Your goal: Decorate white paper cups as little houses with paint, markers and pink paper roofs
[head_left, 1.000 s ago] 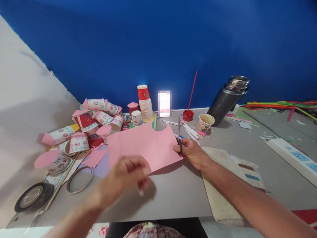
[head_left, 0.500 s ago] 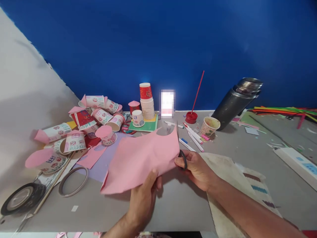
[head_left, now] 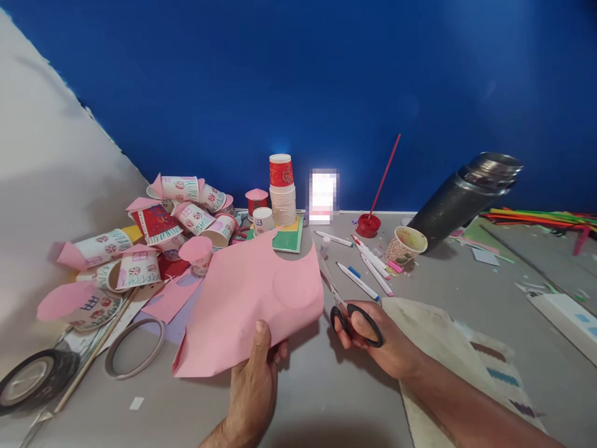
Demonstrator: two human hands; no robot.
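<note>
1. l hand (head_left: 254,382), nearly closed, is pinching pink paper (head_left: 247,295) approx 9 o'clock from scissors (head_left: 344,305).
2. r hand (head_left: 385,339), half-curled, fingers thru the loops, is holding scissors pointing to 11 o'clock.
3. markers (head_left: 357,282) are lying approx 1 o'clock from scissors.

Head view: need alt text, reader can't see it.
Left hand grips a notched pink paper sheet; right hand holds black-handled scissors beside it. Decorated paper cups lie heaped at left; markers and a black flask at right.
</note>
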